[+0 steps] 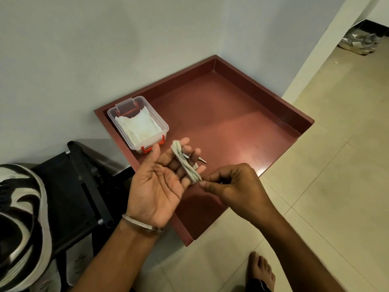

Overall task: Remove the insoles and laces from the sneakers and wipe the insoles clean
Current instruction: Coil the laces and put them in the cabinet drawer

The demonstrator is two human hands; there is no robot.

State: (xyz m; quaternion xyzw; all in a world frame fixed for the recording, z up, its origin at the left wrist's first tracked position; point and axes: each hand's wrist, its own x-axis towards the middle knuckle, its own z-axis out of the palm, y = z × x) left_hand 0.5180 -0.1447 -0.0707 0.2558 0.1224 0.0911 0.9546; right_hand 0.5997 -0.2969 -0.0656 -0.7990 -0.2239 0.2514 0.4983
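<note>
Nearest the camera: a bare foot on the tiled floor, and at lower left a black-and-white sneaker resting on a dark folding stool.

The left hand is palm up, fingers straight and a little spread. A pale lace is wound in several turns across those fingers. The right hand pinches the coil's near end between thumb and forefinger; its remaining fingers are curled under.

Orientation: the coil's long axis runs diagonally, near end at the right-hand pinch, far end at the left fingertips, pointing toward the container. Two metal aglets poke out beyond the left fingers, pointing right.

Both hands hover over the near-left part of the red tray. Further back in its left corner sits a clear plastic container holding white wipes.

Risks, as judged:
- The left fingers do not clamp the turns; a tug from the right hand could slide the coil off and unravel it.
- The free aglet ends could snag.

Insoles are not in view; wiping appears not yet done.
</note>
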